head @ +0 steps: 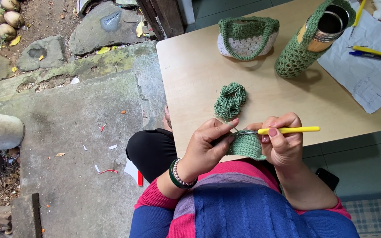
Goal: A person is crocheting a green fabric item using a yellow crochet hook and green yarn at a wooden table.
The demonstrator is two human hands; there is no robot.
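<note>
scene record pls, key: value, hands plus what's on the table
left hand: pinches green crochet piece
right hand: holds yellow-handled crochet hook, tip at the piece
yarn: loose green bundle on wooden table, strand runs to hands
far table: green-and-white crochet bag; metal flask in green net cover
right edge: paper sheet, pens

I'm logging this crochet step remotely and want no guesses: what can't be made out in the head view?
- Hook tip of the yellow crochet hook: buried in the green crochet piece between the left hand and right hand.
- Lower edge of the piece: behind the hands.
- Sketch on the paper sheet: too small, cut by the right edge.
- Inside of the metal flask: dark.
</note>
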